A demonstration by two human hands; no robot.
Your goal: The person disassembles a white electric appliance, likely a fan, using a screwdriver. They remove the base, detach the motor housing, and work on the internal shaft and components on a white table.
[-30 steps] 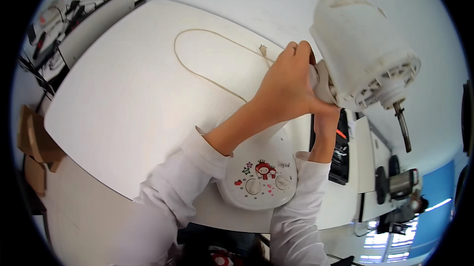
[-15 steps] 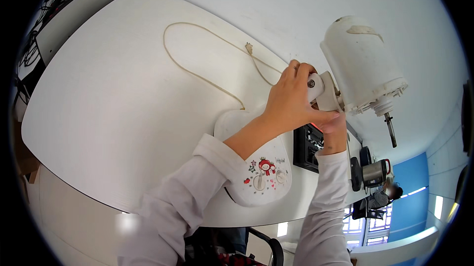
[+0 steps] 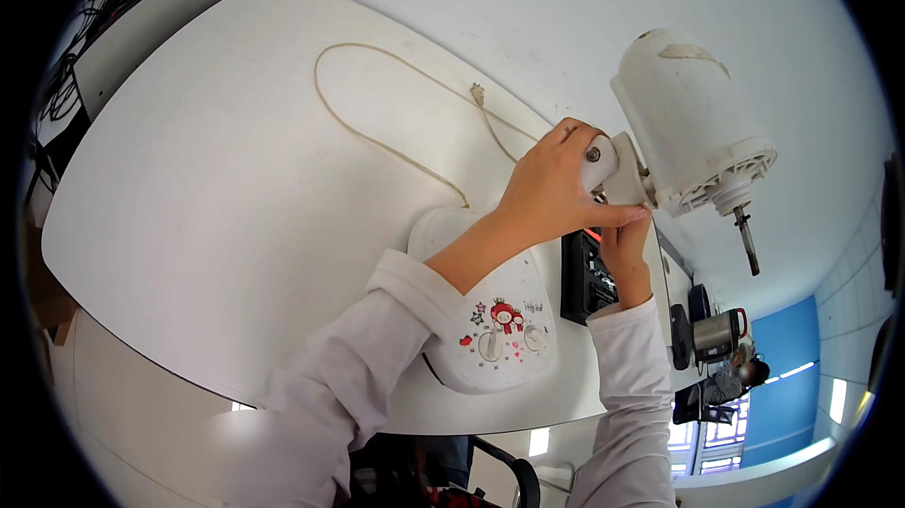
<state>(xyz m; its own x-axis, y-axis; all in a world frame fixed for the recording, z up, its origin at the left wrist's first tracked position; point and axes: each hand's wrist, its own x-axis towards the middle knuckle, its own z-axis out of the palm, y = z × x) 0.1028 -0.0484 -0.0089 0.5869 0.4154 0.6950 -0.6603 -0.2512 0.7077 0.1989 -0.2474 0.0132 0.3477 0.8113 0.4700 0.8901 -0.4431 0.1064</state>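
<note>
Head camera is showing a white electric fan (image 3: pixel 693 98) standing on a white table (image 3: pixel 217 178), with its motor housing (image 3: pixel 683 126) tilting at the upper right and its metal shaft (image 3: pixel 746 239) pointing downward. The left hand (image 3: pixel 550 189) is wrapping around the fan's neck (image 3: pixel 596 169), holding it just beside the bracket (image 3: pixel 626 173) under the housing, while its thumb (image 3: pixel 617 215) is stretching toward the right. The right hand (image 3: pixel 624 246) is reaching up close beneath the bracket; the left thumb is partly covering its fingers, so I cannot tell what it is gripping. Lower down, the fan's base (image 3: pixel 514 286) is resting on the table, showing two round knobs and a red cartoon print (image 3: pixel 504 315). A beige power cord (image 3: pixel 375 141) is looping across the tabletop, its plug (image 3: pixel 478 94) lying near the far edge. Right of the base, a black tool case (image 3: pixel 583 282) is sitting partly behind the right wrist, and farther off a metal pot (image 3: pixel 716 335) is standing near another person (image 3: pixel 740 378)
</note>
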